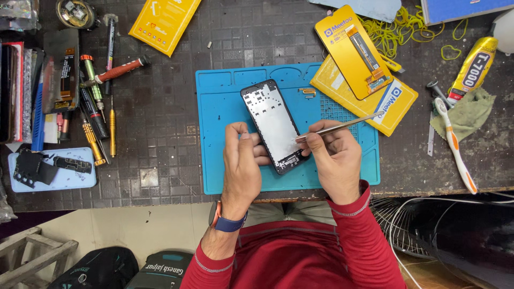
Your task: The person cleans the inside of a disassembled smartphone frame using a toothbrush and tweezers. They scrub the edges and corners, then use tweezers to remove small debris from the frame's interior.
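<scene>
An opened phone frame [273, 124] with a pale inner plate and a black rim lies tilted on a blue work mat [225, 101]. My left hand [242, 160] grips its lower left edge, thumb raised beside it. In my right hand [334, 155] are metal tweezers [342, 126], their tips pointing at the frame's lower right side. A small gold part [307, 92] rests on the mat above the right hand.
Yellow packages [357, 51] [163, 21] lie at the back. Screwdrivers [101, 101] and tools sit at left, a light blue phone cover [53, 170] with black parts at front left. A glue tube [474, 67], green cloth and toothbrush [455, 144] lie at right. Rubber bands [399, 27].
</scene>
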